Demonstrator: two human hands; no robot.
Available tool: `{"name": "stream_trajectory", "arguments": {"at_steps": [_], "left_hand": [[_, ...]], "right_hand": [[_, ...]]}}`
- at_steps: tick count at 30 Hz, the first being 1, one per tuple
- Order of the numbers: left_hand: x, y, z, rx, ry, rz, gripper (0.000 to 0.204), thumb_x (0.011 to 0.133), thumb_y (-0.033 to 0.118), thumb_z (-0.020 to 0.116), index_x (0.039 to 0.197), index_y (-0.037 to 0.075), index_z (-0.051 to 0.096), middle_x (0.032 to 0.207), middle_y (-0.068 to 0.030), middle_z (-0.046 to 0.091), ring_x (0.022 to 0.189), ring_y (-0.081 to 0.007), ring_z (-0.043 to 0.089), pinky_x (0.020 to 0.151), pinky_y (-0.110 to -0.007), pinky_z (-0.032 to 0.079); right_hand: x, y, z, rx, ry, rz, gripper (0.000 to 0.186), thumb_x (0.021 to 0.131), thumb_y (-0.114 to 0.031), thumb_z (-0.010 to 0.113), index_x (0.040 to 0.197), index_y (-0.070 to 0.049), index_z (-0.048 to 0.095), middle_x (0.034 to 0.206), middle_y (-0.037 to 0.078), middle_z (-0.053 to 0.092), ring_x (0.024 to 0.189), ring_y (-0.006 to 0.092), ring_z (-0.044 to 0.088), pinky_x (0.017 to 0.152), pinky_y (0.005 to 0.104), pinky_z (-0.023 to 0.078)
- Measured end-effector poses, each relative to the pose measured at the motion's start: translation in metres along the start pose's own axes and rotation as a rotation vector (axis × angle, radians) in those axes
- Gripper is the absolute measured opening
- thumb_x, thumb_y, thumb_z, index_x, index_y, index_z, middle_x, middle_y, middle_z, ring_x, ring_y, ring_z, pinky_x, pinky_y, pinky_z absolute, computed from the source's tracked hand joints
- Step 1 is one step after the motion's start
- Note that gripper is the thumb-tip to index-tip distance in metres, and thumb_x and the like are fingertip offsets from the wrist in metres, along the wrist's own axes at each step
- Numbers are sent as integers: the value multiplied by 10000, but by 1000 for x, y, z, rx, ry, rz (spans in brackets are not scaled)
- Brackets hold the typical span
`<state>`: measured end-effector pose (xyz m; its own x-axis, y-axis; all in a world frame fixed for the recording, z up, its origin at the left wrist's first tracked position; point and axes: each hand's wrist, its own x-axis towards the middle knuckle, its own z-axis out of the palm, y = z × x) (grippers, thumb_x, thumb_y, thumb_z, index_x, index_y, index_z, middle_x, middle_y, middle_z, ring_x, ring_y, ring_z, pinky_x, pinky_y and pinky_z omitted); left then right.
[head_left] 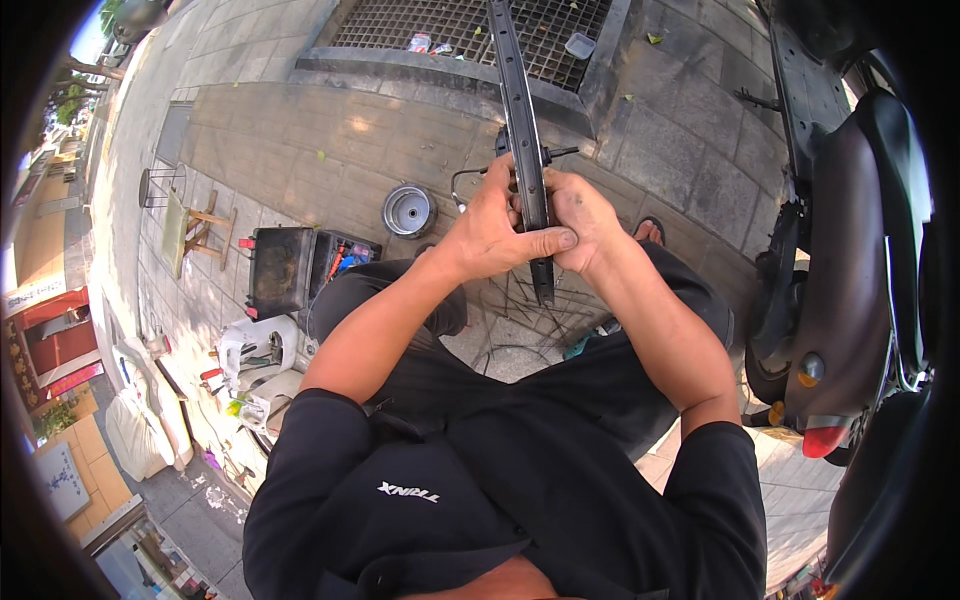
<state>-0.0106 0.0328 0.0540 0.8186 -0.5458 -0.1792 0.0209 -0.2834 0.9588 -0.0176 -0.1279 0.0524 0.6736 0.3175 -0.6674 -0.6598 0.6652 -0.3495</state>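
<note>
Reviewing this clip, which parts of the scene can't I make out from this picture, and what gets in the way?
- Head view: far end of the narrow black wheel rim, cut off by the upper edge.
- Head view: some fingers of the bare right hand, behind the rim and the bare left hand.
- Head view: individual tools in the open black toolbox, too small.
- Head view: far side of the dark motor scooter, hidden by its own body.

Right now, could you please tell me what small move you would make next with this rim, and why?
I would probably firm up the right hand's grip on the rim first. The left hand's thumb lies plainly across the rim's outer face, but the right hand sits at its right side with some fingers hidden, so I cannot tell how firmly it holds.
</note>
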Motion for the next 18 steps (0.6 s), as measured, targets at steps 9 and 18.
{"name": "stream_trajectory", "arguments": {"at_steps": [9,18], "left_hand": [[19,-44,-13,-90,-144,254,827,847,369,830,1460,-5,419,1376,-166,513,1311,-266,534,1126,-457,441],[21,-52,-13,66,-25,180,888,838,438,778,1460,3,317,1347,-201,463,1290,-306,511,1130,-475,418]], "right_hand": [[16,1,-1,-117,-31,-16,209,1060,-175,546,1183,-46,655,952,79,704,755,204,703,666,342,611],[6,-40,-26,-1432,156,-548,332,1023,-266,616,1206,-16,735,1062,179,746,900,306,744,837,425,579]]}}
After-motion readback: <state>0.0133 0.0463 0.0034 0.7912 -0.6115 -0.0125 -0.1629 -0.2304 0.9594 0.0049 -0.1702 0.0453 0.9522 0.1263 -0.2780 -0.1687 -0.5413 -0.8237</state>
